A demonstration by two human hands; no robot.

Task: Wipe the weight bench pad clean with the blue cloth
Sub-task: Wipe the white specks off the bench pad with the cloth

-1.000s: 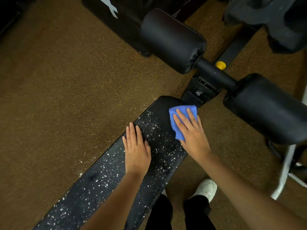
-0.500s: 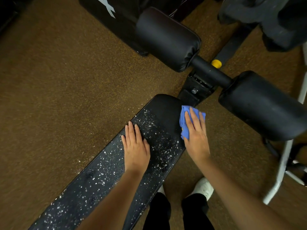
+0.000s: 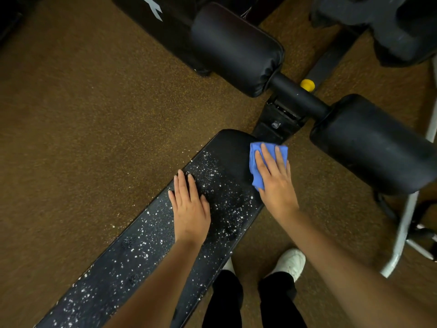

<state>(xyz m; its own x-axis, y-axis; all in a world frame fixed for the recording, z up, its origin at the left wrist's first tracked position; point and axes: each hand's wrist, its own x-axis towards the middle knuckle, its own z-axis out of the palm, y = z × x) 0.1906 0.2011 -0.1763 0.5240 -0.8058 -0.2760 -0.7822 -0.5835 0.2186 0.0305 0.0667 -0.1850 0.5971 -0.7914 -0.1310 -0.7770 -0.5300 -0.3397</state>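
the blue cloth lies under the right hand, whose straight fingers press it onto the bench pad's far corner. the left hand lies flat at its eight o'clock, holding nothing.

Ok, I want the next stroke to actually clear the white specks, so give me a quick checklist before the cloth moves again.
1. Blue cloth under the right hand, fingers flat on it: ok.
2. Cloth on the bench pad: ok, at its far right edge.
3. Left hand bracing the pad: ok, but lying flat on speckled surface in the likely wipe path.
4. Far end of pad clear of specks: ok.
5. Rest of pad clean: not ok, white specks throughout.
6. Cloth's underside clean: cannot tell.
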